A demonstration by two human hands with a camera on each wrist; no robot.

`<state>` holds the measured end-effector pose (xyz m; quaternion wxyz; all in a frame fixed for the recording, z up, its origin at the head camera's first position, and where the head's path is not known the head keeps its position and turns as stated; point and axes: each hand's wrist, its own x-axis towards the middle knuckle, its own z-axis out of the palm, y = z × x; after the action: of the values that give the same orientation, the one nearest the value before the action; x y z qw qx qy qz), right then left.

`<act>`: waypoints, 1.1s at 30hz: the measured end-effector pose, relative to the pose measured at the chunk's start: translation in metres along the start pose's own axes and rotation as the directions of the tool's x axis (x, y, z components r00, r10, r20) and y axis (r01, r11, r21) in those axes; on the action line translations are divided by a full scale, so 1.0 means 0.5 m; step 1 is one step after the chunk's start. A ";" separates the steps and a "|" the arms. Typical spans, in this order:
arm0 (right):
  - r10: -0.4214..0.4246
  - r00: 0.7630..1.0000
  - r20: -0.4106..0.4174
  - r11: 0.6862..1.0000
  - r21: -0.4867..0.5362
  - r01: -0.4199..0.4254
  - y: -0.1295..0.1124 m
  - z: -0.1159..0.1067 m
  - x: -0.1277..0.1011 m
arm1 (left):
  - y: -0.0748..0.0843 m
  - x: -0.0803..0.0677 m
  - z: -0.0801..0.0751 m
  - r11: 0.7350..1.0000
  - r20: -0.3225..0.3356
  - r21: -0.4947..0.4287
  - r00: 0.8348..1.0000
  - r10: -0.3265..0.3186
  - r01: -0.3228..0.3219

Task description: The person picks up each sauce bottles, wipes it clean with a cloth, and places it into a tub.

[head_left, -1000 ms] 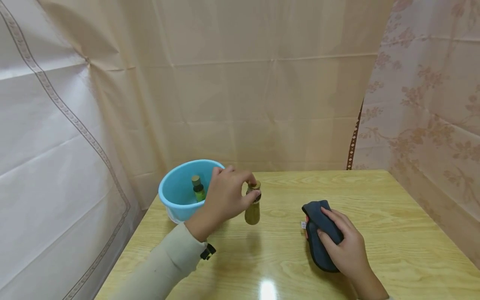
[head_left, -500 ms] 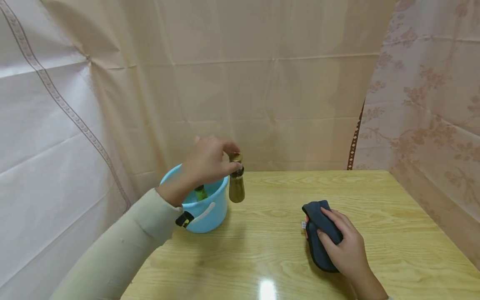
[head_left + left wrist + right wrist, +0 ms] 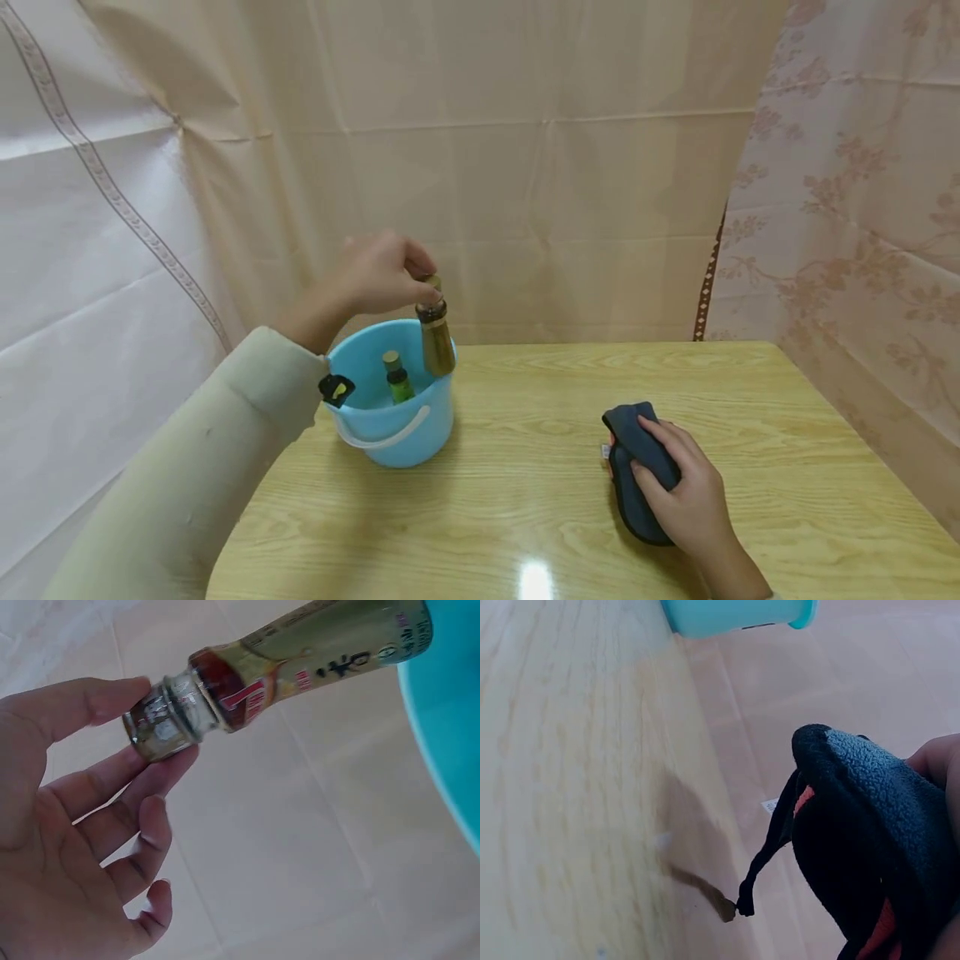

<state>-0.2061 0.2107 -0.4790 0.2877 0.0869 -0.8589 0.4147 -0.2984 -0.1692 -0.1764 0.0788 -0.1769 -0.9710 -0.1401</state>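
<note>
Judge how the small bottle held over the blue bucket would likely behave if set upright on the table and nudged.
The small bottle is tall and narrow, so it would probably tip easily, then roll. Its glossy body looks like glass, likely slippery and breakable. The left hand carries it by the cap alone, above the blue bucket, suggesting it is fairly light.

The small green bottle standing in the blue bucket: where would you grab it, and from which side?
Probably by its capped neck, from straight above. The green bottle stands upright inside the blue bucket, whose wall shuts off the sides. The left hand holds the brown bottle likewise, pinching its cap.
</note>
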 end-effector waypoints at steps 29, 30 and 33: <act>0.072 0.996 0.053 0.997 0.002 -0.072 0.001 -0.001 -0.001 | -0.085 0.033 0.117 0.966 0.311 0.258 0.949 -0.053 -0.030; 0.072 0.996 0.054 0.997 0.002 -0.072 0.002 -0.001 -0.001 | -0.088 0.033 0.122 0.964 0.321 0.264 0.946 -0.047 -0.041; 0.065 0.997 0.049 0.998 -0.003 -0.065 0.001 -0.002 -0.001 | -0.094 0.034 0.136 0.959 0.355 0.275 0.934 -0.035 -0.068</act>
<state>-0.2056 0.2117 -0.4793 0.2529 0.0690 -0.8684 0.4210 -0.3382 -0.1857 -0.2488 -0.0726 -0.1945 -0.9776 0.0353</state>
